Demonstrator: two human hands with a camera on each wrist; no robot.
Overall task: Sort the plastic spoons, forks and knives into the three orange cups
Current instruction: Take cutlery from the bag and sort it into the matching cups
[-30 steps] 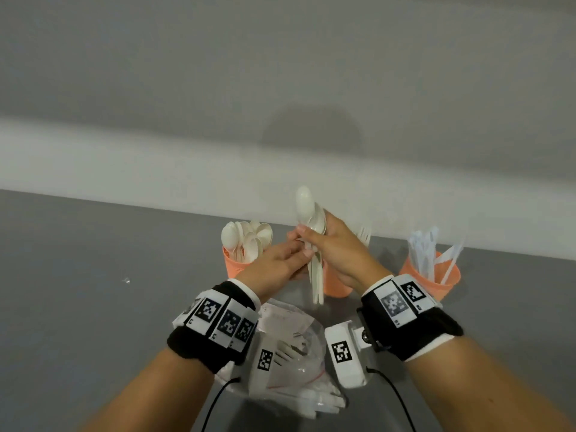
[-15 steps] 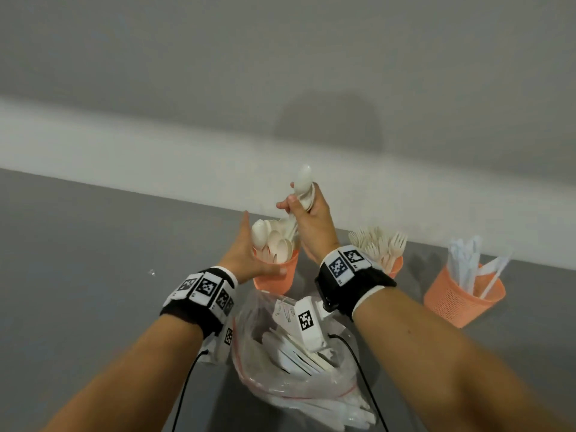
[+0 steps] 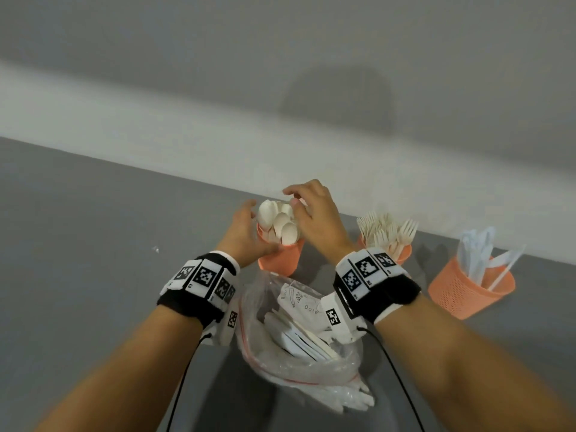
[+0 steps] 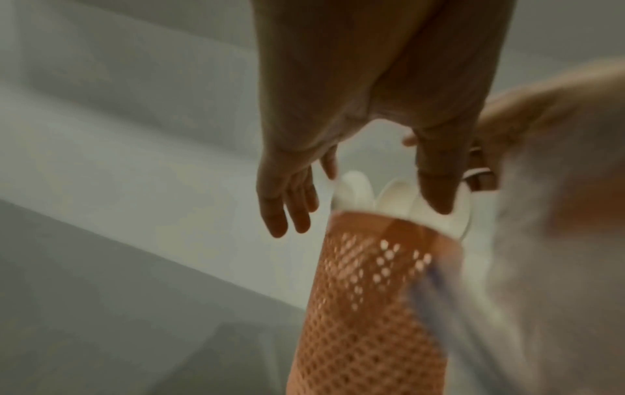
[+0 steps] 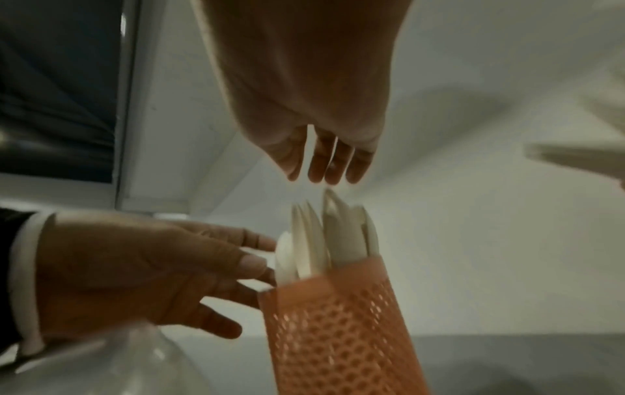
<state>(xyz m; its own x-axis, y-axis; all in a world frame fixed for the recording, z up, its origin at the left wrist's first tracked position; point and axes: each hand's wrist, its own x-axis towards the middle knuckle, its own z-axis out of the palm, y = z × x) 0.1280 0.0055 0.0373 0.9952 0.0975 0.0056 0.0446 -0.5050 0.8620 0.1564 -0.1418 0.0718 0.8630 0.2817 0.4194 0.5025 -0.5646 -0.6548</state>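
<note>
Both hands at the spoon cup, neither gripping anything.

The right hand (image 3: 314, 216) hung relaxed just above the spoons (image 3: 280, 222), which stood upright in the leftmost orange cup (image 3: 282, 260); the left hand (image 3: 246, 232), fingers straight, steadied its side. Only the head view showed the bag of unsorted cutlery (image 3: 299, 335) lying nearer the person, below both wrists.

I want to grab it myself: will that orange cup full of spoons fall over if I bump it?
Probably, yes. The spoon cup looks tall, narrow and thin-walled with holes, so likely light. The spoons stick out above its rim, making it top-heavy. The left hand beside it suggests it needs steadying.
</note>
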